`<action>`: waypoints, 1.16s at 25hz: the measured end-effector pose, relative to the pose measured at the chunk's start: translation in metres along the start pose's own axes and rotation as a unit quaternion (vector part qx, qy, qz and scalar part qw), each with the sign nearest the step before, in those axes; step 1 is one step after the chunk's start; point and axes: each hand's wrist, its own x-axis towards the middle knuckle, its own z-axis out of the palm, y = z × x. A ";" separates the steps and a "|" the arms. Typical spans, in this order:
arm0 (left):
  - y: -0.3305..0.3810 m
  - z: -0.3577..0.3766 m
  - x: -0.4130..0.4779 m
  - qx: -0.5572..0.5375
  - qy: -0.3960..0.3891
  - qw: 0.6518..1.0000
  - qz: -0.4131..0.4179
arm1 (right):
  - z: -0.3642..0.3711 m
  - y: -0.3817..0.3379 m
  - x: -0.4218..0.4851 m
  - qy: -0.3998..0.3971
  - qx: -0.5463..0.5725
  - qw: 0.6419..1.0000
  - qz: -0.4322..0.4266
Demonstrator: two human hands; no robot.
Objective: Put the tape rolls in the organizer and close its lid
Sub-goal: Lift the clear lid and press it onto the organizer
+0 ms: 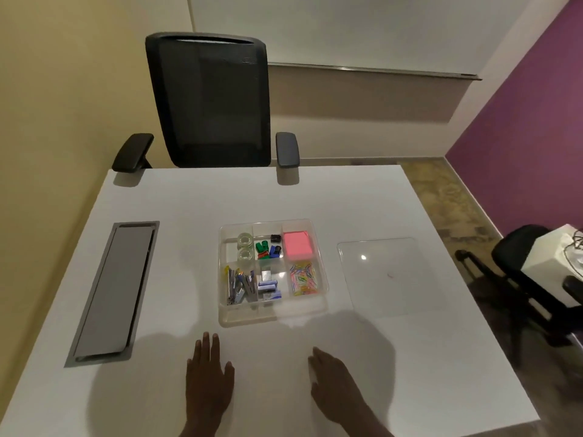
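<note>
While both tape rolls point(245, 247) are already seated one behind the other in the far-left compartment of the clear organizer point(273, 317), the transparent lid point(383, 275) is shown lying flat on the worktop point(195, 203), well apart to the right of the organizer; the closing step is therefore judged to be the one outstanding. The left hand point(208, 373) is laid palm-down with fingers spread and nothing gripped, just in front of the organizer's near-left corner, a placement judged suited to steadying the box. The right hand point(334, 378) is likewise open and empty, rested on the worktop in front of the organizer's near-right corner, from where the lid is judged to be within easy reach. The remaining compartments are seen to be filled by kind: coloured binder clips point(267, 248) beside the rolls, a pink pad of sticky notes point(298, 246) at the far right, mixed paper clips point(303, 278) in front of it, and staplers with staple boxes point(250, 286) in the near-left section. Such sorting is judged to keep every item below the rim, so that the lid can sit flush.

A white, glossy worktop is presented, on which soft shadows of the arms are cast. A grey recessed cable tray point(115, 290) is set into it at the left. A black mesh office chair point(209, 102) is drawn up at the far edge, and a second chair point(517, 257) is partly visible at the right. Cream walls and one purple wall point(523, 105) enclose the room.
</note>
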 end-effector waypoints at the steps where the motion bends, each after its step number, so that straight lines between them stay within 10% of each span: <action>1: 0.000 -0.003 0.000 0.001 -0.003 1.000 0.004 | -0.003 0.002 -0.001 -0.014 0.038 0.999 0.001; 29: 0.367 0.096 0.012 -0.092 -0.120 0.988 -0.011 | -0.136 0.333 0.062 0.132 0.065 0.979 0.142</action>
